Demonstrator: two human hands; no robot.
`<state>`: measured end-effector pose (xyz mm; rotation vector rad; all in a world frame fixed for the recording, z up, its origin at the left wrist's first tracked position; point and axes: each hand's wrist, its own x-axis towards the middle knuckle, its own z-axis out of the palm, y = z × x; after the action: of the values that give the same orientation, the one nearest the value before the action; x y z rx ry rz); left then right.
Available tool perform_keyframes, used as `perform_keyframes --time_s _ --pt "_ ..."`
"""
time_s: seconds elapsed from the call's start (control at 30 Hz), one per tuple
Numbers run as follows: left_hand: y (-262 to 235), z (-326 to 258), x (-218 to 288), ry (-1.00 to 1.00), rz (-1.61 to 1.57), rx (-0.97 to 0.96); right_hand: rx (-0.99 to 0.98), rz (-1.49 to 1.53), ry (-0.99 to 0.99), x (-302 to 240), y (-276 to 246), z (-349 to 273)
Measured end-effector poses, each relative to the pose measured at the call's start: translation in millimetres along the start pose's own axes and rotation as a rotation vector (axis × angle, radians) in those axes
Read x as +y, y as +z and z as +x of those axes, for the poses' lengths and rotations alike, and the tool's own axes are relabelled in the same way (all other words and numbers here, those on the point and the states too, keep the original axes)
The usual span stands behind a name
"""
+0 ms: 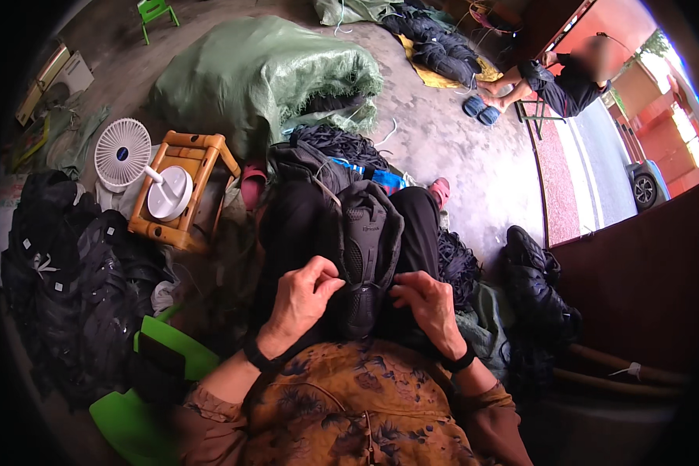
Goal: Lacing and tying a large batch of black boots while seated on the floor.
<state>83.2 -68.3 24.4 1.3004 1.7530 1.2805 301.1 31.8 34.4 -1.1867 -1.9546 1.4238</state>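
A black shoe upper [363, 233] lies across my lap between my knees, its mesh toe toward me. On its left side, my left hand [297, 301] is closed, thumb and forefinger pinched together near the toe. My right hand [429, 304] is also closed in a pinch, by the toe's right side. Anything thin between the fingertips is too small to make out. Beyond the upper, more dark shoe pieces [291, 165] rest by my left knee, next to a heap of black laces [342, 147].
Left stands a bamboo stool [180, 230] bearing a white fan [124, 154], beside a pile of black shoe uppers [78, 287] and a green plastic chair [175, 346]. A large green sack [225, 85] lies ahead. More shoes [530, 283] are right. A person [571, 85] sits near the doorway.
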Motion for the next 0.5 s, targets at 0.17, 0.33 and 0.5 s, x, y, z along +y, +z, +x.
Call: perform_keyframes --time_s 0.17,0.33,0.5 --pt "3.0 -17.0 -10.4 0.004 0.117 -0.097 -0.033 -0.255 -0.116 5.1 9.4 -18.0" --pt "-4.3 -23.0 -10.6 -0.165 -0.063 -0.064 0.039 -0.005 0.026 -3.4 12.0 -23.2" --pt "-2.7 -20.8 -7.7 -0.153 -0.078 0.028 0.107 0.010 -0.034 5.8 14.6 -13.2"
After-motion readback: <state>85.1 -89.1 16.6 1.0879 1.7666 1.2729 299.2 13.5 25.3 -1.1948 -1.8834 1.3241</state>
